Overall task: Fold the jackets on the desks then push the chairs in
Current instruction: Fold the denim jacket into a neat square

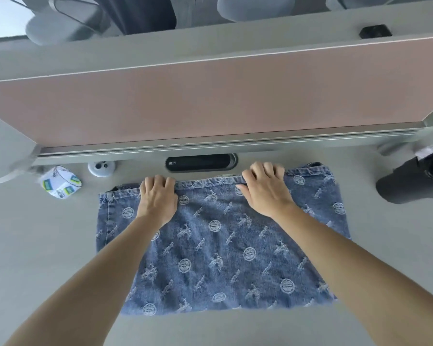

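Left grip (pixel 158 198) and right grip (pixel 265 191) both curl fingers round the far hem of the patterned blue denim jacket (pixel 218 245), lying flat on the grey worktop (pixel 48 245).

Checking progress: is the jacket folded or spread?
Folded: the jacket lies as a rectangle, no sleeves showing; left hand and right hand grip its far edge.

Rough woven denim jacket (pixel 223 240), smooth matt desk (pixel 35 245), matt felt-like pink divider (pixel 210 96), glossy black panel (pixel 198 163)
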Motion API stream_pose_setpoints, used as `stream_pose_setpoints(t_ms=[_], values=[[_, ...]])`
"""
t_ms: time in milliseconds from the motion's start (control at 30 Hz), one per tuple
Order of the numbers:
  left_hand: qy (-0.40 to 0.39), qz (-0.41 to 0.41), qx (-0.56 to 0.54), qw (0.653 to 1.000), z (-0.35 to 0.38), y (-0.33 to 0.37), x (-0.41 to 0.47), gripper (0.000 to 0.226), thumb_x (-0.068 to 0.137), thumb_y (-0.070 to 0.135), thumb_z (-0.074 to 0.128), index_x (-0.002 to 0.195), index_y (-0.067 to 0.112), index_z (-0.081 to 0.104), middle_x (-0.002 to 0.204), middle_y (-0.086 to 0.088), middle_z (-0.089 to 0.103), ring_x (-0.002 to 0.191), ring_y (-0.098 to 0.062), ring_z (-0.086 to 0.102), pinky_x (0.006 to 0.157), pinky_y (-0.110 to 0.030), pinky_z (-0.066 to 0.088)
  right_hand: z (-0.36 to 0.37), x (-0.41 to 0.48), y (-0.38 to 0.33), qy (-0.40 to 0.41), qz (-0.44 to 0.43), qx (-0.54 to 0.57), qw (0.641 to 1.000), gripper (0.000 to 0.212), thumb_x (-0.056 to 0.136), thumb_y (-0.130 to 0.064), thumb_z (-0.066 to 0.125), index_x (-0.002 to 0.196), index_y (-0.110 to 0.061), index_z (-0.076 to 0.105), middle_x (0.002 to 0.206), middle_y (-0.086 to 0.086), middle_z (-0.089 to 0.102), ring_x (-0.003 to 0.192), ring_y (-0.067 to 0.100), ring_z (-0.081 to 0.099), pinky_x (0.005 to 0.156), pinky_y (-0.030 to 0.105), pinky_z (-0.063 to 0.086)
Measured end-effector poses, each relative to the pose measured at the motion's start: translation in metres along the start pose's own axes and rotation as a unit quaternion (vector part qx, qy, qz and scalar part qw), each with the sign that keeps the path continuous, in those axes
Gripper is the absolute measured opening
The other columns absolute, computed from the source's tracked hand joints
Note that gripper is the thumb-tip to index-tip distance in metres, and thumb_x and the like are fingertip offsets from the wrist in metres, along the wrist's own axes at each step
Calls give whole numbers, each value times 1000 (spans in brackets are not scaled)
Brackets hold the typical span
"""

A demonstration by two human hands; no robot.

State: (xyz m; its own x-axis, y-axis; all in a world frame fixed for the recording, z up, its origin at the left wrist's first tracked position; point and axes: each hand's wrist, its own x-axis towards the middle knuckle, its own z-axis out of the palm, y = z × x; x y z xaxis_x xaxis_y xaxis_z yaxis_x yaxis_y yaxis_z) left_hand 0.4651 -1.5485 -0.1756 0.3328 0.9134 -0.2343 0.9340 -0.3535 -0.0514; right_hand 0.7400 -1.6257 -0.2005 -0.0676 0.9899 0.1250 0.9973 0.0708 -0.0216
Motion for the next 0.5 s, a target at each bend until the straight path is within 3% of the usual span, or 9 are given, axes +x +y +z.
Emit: stream_pose_setpoints(t_ms=[100,200,300,367,500], values=[[27,13,-13,999,7,1,-1,33,89,6,58,122,-1,55,109,-23,53,100,-43,45,96,-57,38,7,-10,7,-43,-16,12,999,49,99,-50,34,114,-11,59,115,10,56,98,31,51,84,46,41],[61,31,-41,997,14,-5,2,37,83,-2,61,120,-3,57,106,-23,54,96,-45,47,91,-60,41,-1,-10,8,-19,25,44,999,52,99,-48,31,127,-11,55,130,10,55,116,32,53,99,50,37],[29,17,-85,996,23,-15,8,35,96,12,49,129,3,53,114,-19,52,101,-40,46,95,-54,40,-2,-21,14,-55,120,19,991,56,100,-54,24,134,-19,53,140,10,54,133,31,47,114,57,20],[15,-4,-104,995,25,-18,11,38,100,22,40,133,6,50,121,-16,48,104,-35,44,98,-50,39,0,-35,29,-97,177,-22,979,62,99,-61,15,138,-27,49,143,7,53,138,29,43,116,60,10],[36,1,-95,995,29,-20,13,37,102,26,37,129,5,51,122,-16,50,106,-35,45,98,-49,38,-1,-57,59,-91,258,-25,961,64,100,-61,13,142,-25,44,152,5,44,143,27,34,114,62,11]])
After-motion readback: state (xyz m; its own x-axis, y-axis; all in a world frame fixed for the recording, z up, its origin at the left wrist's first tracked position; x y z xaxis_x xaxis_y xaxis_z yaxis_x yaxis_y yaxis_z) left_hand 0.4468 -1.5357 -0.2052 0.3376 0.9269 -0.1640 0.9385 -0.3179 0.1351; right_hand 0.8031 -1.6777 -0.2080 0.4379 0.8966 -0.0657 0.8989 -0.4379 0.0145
